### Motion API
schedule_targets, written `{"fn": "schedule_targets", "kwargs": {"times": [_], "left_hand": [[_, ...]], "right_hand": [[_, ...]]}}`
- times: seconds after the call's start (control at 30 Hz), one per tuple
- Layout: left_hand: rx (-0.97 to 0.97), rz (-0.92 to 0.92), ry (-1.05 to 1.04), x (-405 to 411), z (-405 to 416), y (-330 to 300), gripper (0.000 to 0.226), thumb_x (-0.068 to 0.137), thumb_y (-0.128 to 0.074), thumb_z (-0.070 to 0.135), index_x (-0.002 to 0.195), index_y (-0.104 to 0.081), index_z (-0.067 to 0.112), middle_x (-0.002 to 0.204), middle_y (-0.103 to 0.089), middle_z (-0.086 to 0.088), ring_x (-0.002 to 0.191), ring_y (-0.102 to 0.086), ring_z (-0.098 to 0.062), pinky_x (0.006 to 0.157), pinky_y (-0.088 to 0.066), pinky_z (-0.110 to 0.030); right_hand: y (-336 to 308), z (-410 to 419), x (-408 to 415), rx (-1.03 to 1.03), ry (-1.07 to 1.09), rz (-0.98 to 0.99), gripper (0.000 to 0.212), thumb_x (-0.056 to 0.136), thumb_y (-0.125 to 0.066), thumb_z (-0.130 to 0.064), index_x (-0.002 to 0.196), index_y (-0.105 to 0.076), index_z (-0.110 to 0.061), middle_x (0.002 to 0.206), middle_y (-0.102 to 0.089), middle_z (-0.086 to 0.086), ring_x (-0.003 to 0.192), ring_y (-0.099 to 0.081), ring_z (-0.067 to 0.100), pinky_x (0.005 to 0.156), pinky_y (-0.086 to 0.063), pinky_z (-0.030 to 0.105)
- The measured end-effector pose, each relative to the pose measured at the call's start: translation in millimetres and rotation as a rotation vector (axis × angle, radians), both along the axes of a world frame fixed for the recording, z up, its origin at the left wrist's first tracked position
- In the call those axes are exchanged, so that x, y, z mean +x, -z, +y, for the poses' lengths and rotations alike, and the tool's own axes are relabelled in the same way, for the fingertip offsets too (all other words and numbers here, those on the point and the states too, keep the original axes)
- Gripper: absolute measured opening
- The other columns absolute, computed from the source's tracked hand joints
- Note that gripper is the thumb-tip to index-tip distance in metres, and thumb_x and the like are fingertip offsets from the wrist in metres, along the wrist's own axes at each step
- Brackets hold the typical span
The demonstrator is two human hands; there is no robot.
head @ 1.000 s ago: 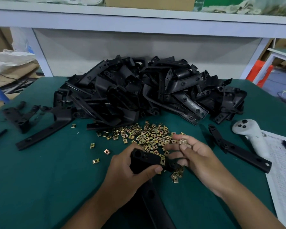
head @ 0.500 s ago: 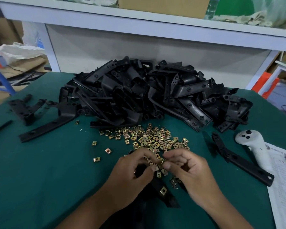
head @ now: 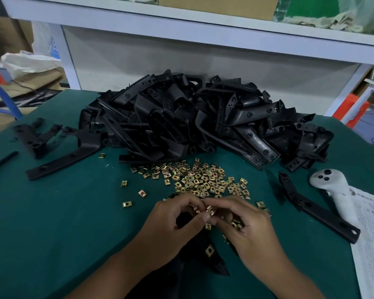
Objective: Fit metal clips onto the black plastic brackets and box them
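On the green counter [head: 52, 223], both hands meet over one black bracket [head: 205, 255]: left hand [head: 177, 225] curls round it, right hand [head: 244, 225] pinches one metal clip [head: 210, 210]. Two clips already sit fitted; three lie apart left of the loose scatter [head: 199, 180].

Both hands are meeting over the black bracket [head: 205, 244]: left hand [head: 177, 225] is gripping it, right hand [head: 244, 223] is pinching a brass clip [head: 210, 210] at its top.
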State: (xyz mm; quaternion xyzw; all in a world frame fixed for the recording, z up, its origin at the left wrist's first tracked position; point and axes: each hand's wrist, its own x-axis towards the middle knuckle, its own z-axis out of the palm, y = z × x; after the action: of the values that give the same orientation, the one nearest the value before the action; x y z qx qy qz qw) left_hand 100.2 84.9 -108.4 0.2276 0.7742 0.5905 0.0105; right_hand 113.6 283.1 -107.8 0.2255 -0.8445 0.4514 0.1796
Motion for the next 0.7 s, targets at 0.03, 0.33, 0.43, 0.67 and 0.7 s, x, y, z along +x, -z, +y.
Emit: {"fn": "schedule_targets", "kwargs": {"times": [0.03, 0.33, 0.43, 0.67, 0.7], "left_hand": [[-0.007, 0.007, 0.001, 0.7, 0.6, -0.4, 0.025, 0.089, -0.060, 0.057, 0.095, -0.065, 0.034, 0.076, -0.068, -0.002, 0.067, -0.060, -0.034, 0.054, -0.046, -0.046], [0.000, -0.042, 0.001, -1.1, 0.0, 1.3, 0.020, 0.088, -0.062, 0.053, 0.095, -0.070, 0.036, 0.081, -0.072, 0.007, 0.072, -0.066, -0.020, 0.060, -0.050, -0.038], [0.018, -0.059, -0.001, -2.5, -1.2, 2.4, 0.022, 0.088, -0.061, 0.056, 0.093, -0.071, 0.036, 0.077, -0.070, 0.006, 0.065, -0.061, -0.022, 0.055, -0.045, -0.038], [-0.014, -0.020, -0.051, -3.5, 0.5, 5.3, 0.020, 0.086, -0.058, 0.053, 0.090, -0.067, 0.035, 0.058, -0.058, 0.017, 0.046, -0.041, -0.002, 0.046, -0.030, -0.013], [-0.026, -0.009, -0.061, -3.1, 0.9, 4.8, 0.019, 0.085, -0.057, 0.052, 0.090, -0.066, 0.035, 0.058, -0.058, 0.017, 0.045, -0.041, -0.002, 0.046, -0.030, -0.011]], "right_hand": [[0.5, 0.8, -0.4, 0.007, 0.009, 0.019, 0.034, 0.081, -0.080, -0.014, 0.113, -0.074, -0.027, 0.097, -0.066, -0.022, 0.082, -0.063, 0.003, 0.067, -0.045, 0.016], [3.6, 3.9, -1.1, 0.054, 0.002, 0.137, 0.026, 0.080, -0.083, -0.022, 0.104, -0.073, -0.020, 0.100, -0.065, -0.012, 0.096, -0.064, 0.005, 0.081, -0.045, 0.013], [3.7, 3.4, -0.8, 0.041, 0.019, 0.146, 0.029, 0.078, -0.083, -0.020, 0.105, -0.073, -0.019, 0.100, -0.066, -0.012, 0.095, -0.065, 0.005, 0.080, -0.047, 0.014], [3.8, 3.2, -0.6, 0.070, 0.023, 0.128, 0.028, 0.080, -0.081, -0.019, 0.107, -0.073, -0.018, 0.100, -0.067, -0.010, 0.096, -0.065, 0.004, 0.080, -0.050, 0.016], [3.0, 3.4, -0.4, 0.095, 0.013, 0.124, 0.028, 0.082, -0.080, -0.020, 0.109, -0.073, -0.019, 0.101, -0.066, -0.011, 0.097, -0.065, 0.003, 0.080, -0.050, 0.017]]}}
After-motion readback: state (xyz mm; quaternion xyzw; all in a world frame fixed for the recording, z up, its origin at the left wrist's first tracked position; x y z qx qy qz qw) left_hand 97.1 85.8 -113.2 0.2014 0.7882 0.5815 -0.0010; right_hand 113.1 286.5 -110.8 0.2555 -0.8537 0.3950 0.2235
